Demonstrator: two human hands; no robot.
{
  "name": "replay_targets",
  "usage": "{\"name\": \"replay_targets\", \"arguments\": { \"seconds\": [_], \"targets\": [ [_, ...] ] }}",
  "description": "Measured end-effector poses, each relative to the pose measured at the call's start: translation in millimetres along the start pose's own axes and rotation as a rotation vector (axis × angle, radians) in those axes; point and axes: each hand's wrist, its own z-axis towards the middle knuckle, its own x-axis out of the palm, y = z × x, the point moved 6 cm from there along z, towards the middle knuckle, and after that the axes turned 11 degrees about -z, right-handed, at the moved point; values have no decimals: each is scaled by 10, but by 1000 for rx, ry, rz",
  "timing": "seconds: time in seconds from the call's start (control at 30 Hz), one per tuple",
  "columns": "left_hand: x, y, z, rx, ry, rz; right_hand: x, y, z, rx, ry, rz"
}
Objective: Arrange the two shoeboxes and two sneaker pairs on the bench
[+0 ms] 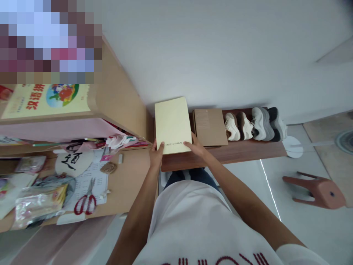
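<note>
Between my two hands is a pale yellow box (173, 123) with "MEIZHIYUAN" printed near its close edge. My left hand (156, 154) grips its near left corner, thumb on top. On the opposite side, my right hand (197, 148) closes around the near right corner, its thumb also resting on the top face. The box is above the left end of a narrow brown wooden bench (220, 157); whether it touches the wood is hidden. Just right of it lies a brown cardboard box (211, 127) on the bench.
White shoes (232, 127) and grey-white sneakers (261, 124) line the bench's right part, against the wall (220, 55). On the left, a desk (132, 176) carries red-handled scissors (86, 203), papers and plastic packets. A reddish-brown stool (321, 191) is on the floor to the right.
</note>
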Motion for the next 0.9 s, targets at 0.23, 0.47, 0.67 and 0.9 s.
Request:
{"name": "replay_targets", "arguments": {
  "seconds": [0.23,0.47,0.67,0.9],
  "targets": [
    [3,-15,56,31,30,170,130,-273,65,97,100,164],
    [22,168,106,15,49,228,175,-440,78,342,175,174],
    [-73,286,146,32,6,215,196,-429,116,378,170,170],
    [-88,420,148,-39,5,204,274,-545,126,419,186,138]
  ]
}}
